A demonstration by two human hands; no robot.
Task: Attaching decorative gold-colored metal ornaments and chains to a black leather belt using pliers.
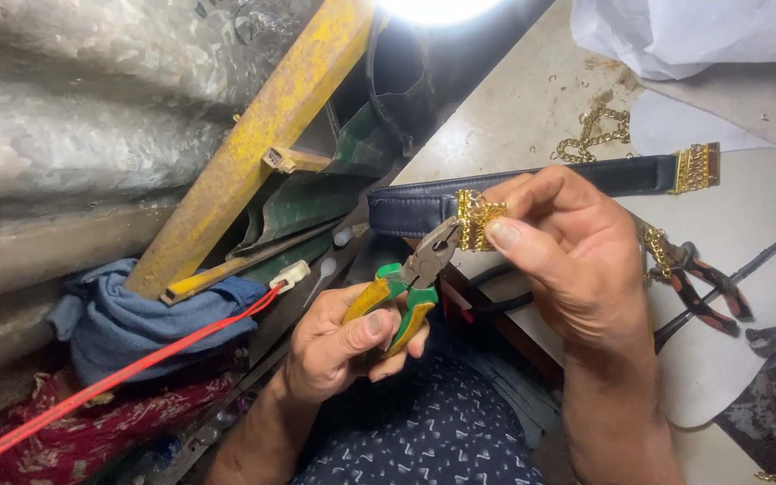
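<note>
Your left hand (339, 346) clamped on yellow-green pliers (406, 287), right hand (563, 256) pinching gold clasp (476, 221) on dark belt (532, 189), pale worktable (514, 117) at 1 o'clock, corrugated metal wall (74, 117) at 10 o'clock.

The pale work table (532, 108) runs out beyond the right hand (568, 260). A dark strap (586, 176) with gold chain fittings lies across it just behind that hand. Loose gold chain (593, 135) sits farther back, red-handled pliers (698, 287) lie just right of the hand, and white cloth (693, 31) is heaped at the far edge.
</note>
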